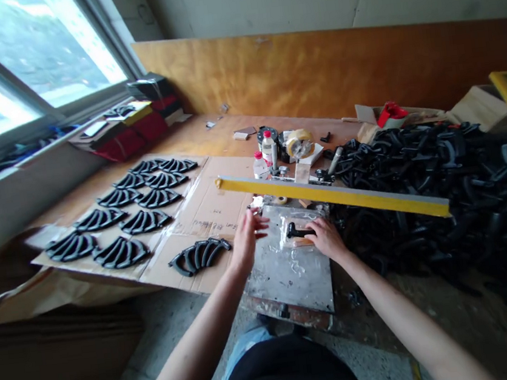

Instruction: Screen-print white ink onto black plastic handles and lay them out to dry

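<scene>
My right hand (327,237) grips one end of a black curved handle-like part (298,231), which lies over a small taped block (307,240) on a grey metal plate (282,281). In the air above the plate's left side is my left hand (246,239), its fingers apart and nothing in them. Just left of it, a fanned row of black curved parts (199,257) rests on a cardboard sheet (201,211).
A yellow and grey bar (336,196) spans above the plate. Black parts (417,177) are heaped at the right. Several fanned groups (121,252) lie on cardboard at the left. Red-capped bottles (268,147) and a tape roll (299,144) stand behind the bar.
</scene>
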`<action>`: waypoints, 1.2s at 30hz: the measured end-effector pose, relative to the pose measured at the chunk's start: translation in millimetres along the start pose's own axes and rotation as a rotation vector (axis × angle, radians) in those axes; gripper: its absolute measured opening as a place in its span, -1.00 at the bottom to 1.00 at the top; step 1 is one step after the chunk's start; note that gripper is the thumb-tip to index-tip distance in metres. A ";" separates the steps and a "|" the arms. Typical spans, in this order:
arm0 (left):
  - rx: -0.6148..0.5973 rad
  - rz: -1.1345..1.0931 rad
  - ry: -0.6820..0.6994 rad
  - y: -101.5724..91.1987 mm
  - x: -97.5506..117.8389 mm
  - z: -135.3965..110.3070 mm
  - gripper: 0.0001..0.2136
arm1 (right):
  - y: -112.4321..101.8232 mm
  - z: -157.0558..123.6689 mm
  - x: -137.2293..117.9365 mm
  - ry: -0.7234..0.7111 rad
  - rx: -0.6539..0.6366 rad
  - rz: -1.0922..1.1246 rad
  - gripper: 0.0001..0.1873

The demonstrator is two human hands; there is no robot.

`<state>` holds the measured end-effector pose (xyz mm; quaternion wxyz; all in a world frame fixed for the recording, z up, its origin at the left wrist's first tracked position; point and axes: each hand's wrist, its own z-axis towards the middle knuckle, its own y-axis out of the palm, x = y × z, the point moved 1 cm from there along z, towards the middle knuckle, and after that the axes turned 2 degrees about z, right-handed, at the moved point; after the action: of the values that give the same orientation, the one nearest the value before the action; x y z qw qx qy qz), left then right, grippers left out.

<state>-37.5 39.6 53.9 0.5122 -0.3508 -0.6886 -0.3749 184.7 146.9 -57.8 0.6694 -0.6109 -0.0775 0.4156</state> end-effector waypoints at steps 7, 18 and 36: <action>-0.311 0.141 -0.421 -24.7 -93.0 -66.0 -0.37 | 0.7 -1.0 9.6 -0.150 -0.010 -0.130 -0.84; 0.026 -0.053 -0.364 -145.5 -71.5 -24.3 -0.39 | 71.9 31.1 -231.1 -0.310 -0.062 0.062 -0.74; 0.087 0.784 -0.647 -368.7 -102.1 17.7 -0.35 | 210.3 118.6 -343.1 0.292 -0.542 -0.131 -0.68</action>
<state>-341.6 -129.3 -106.2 0.3892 -0.6593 -0.6434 0.0022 -205.4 -6.5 -76.1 0.5116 -0.8141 -0.1275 0.2436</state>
